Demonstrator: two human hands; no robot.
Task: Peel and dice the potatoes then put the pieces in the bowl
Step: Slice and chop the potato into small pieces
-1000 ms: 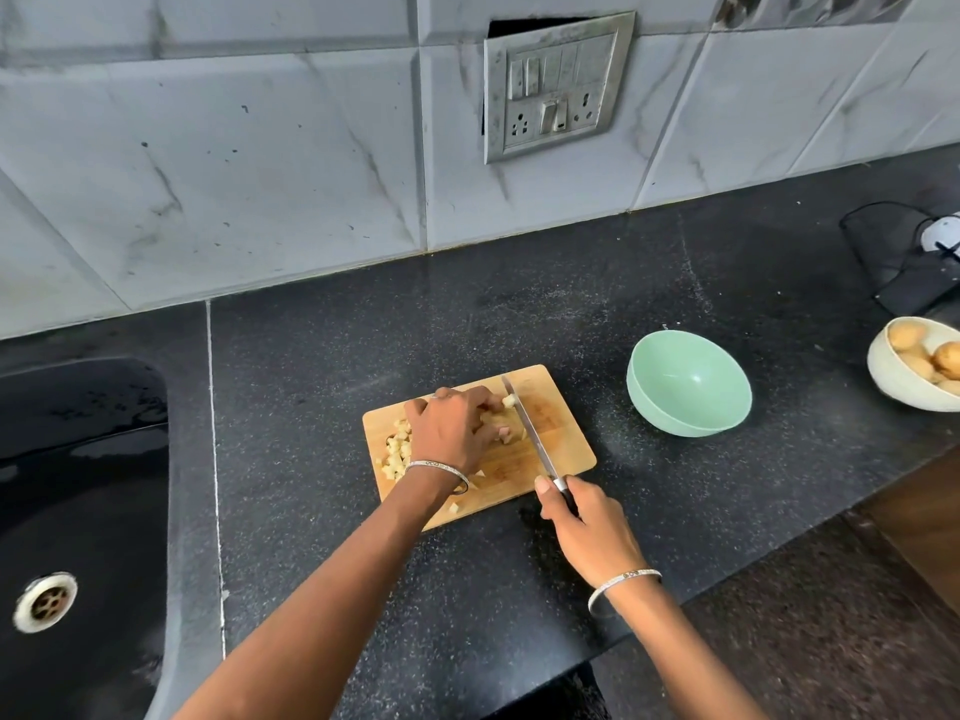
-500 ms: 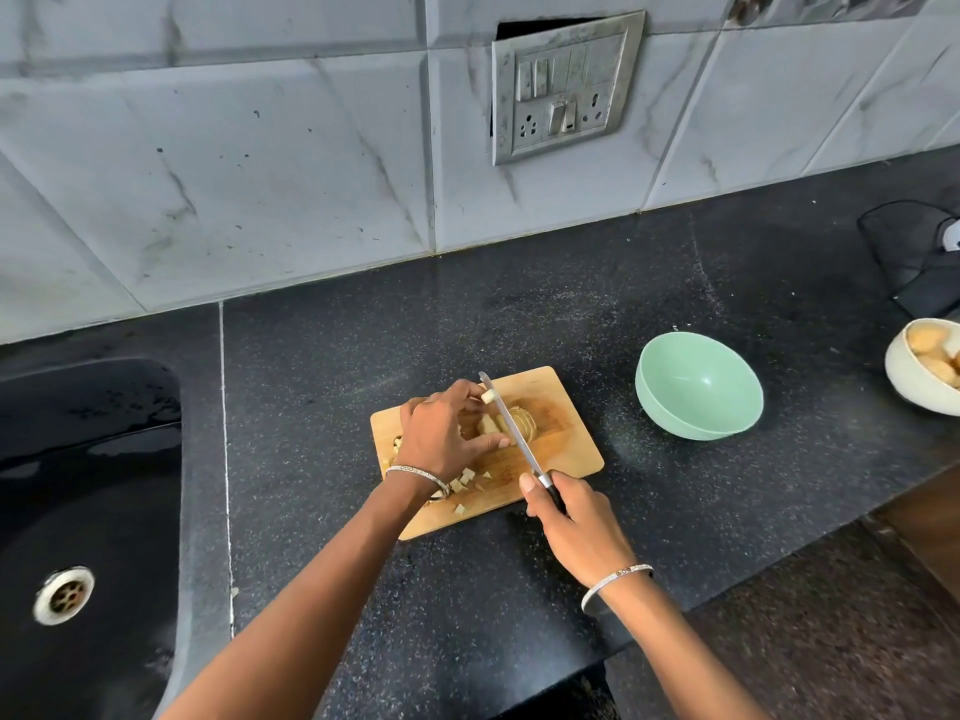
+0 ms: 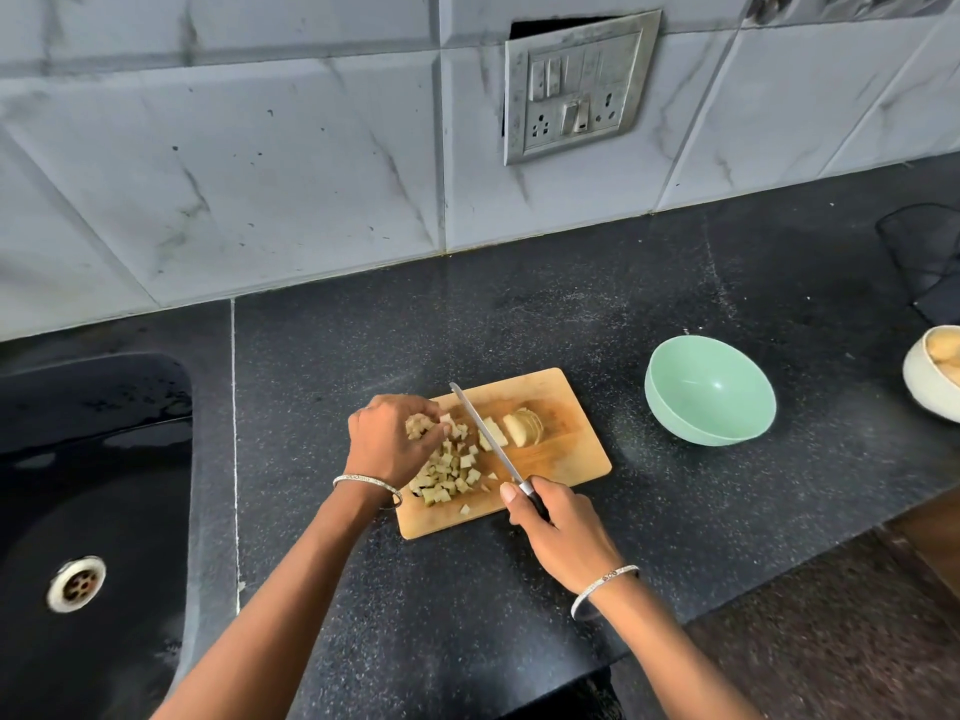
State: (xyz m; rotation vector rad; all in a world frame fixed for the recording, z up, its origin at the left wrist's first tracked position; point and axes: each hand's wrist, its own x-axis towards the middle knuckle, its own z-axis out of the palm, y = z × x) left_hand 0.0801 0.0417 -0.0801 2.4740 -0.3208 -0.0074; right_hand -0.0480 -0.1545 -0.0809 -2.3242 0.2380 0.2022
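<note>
View from above a black speckled countertop (image 3: pixel 519 314) against a grey marble-tiled wall; a wooden cutting board (image 3: pixel 571 459) lay at the centre, angled slightly. A heap of potato cubes (image 3: pixel 449 472) covered the board's left half, and a few cubes sat apart near its front edge; a larger potato chunk (image 3: pixel 522 426), sliced but not diced, sat right of the heap. The left hand (image 3: pixel 387 444) arched over the top of the heap, fingers curled around several cubes. The right hand (image 3: pixel 558 532) gripped the dark handle of a knife (image 3: pixel 483 433) at the board's front edge; its long blade ran diagonally across the board between the heap and the chunk. Each wrist wore a silver bangle. A pale green bowl (image 3: pixel 709 392) stood on the counter just right of the board, with no potato in it; a white bowl (image 3: pixel 927 387) holding whole potatoes (image 3: pixel 948 353) was cut off at the right edge. A black sink (image 3: pixel 104 433) lay at left; a metal socket plate (image 3: pixel 576 88) hung on the wall.
</note>
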